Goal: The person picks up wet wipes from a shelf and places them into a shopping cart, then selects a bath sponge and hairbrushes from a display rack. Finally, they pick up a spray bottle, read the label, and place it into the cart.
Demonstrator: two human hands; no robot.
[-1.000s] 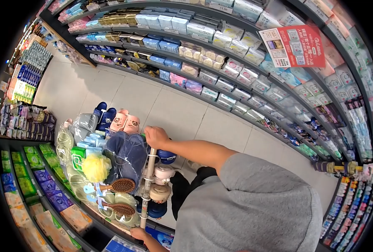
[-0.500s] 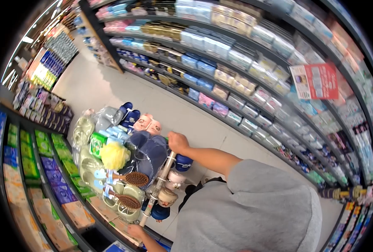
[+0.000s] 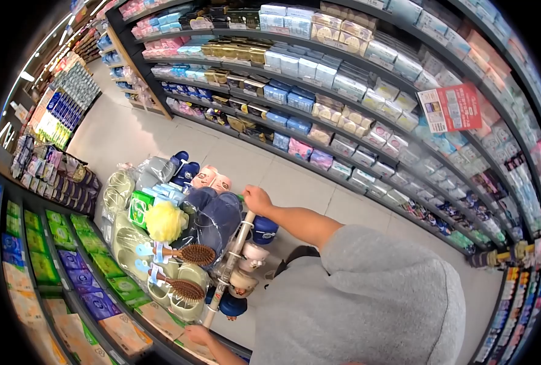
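My right hand (image 3: 257, 199) is closed around the far end of a white cart handle (image 3: 232, 261). My left hand (image 3: 197, 333) grips the near end of the same bar, at the bottom edge of the view. The cart (image 3: 161, 243) is piled with goods: a yellow bath sponge (image 3: 165, 222), two wooden hairbrushes (image 3: 194, 254), a green pack (image 3: 139, 208), a dark blue bag (image 3: 217, 218), pink slippers (image 3: 212, 178) and blue slippers (image 3: 182, 167). Small round containers (image 3: 246, 283) hang under the handle. My grey shirt fills the lower right.
I stand in a shop aisle with a pale tiled floor (image 3: 130, 134). Long shelves of boxed goods (image 3: 343, 91) run along the right, with a red sign (image 3: 453, 108). Shelves with green and purple packs (image 3: 69, 255) close in on the left.
The view has swung, and the cart and both hands have shifted slightly in the frame. Both hands have kept their grip on the handle.
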